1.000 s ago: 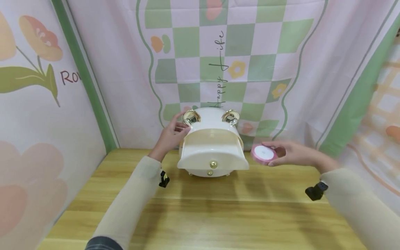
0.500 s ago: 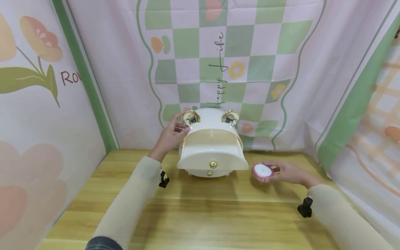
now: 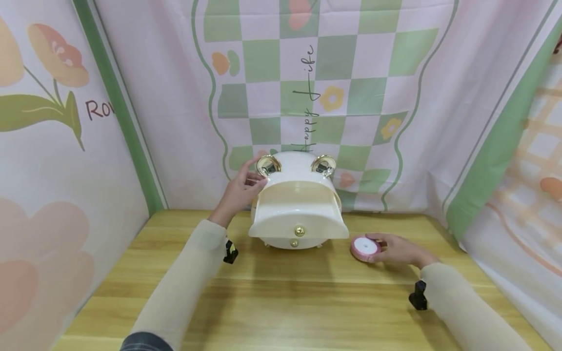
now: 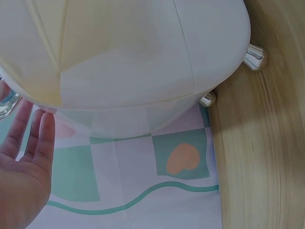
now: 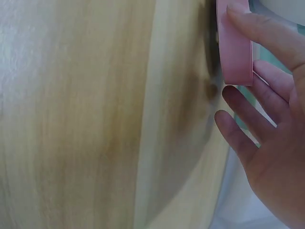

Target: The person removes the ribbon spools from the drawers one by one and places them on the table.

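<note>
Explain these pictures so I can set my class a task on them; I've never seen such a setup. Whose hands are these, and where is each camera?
There is no robot here: a person works with two bare hands. The wide picture comes from a camera worn on the head, looking forward and down. The two close-ups come from cameras on the left and right wrists, each watching its own hand.

On the wooden table stands a glossy white container with its upper drawer open. The left hand rests its fingertips against the container's side. The right hand pinches a round pink roll with a white face; I can't tell whether the roll touches the table.
</note>
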Available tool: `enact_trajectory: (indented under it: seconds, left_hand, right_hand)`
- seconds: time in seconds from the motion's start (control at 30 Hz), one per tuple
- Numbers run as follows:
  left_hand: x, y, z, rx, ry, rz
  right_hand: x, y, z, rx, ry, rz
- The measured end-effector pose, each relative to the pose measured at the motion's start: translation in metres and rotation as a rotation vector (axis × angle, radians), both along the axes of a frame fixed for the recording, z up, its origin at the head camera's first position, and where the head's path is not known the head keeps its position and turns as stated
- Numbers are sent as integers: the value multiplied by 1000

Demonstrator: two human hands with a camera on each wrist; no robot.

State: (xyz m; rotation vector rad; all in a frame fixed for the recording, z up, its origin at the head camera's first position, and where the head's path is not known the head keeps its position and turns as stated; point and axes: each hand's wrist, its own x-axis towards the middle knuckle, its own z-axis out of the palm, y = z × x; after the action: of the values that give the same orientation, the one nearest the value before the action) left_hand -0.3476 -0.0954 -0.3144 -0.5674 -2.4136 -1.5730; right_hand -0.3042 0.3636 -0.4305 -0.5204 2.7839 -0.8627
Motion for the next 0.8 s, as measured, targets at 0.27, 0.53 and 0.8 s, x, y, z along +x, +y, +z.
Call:
enact_trajectory:
  seconds: [0.27,0.53,0.8]
  left_hand:
    - [1,0,0,-1,-3,-3]
    - [0,-1,-1,-2,8,-8]
    - [1,-1,0,-5,9,-12]
  right_hand:
    - [-5,1,-9,-40,-17,-17]
    - [-7,3,-13,-60,-24,-10]
    - [-3,2,-2,-30,-16,-17]
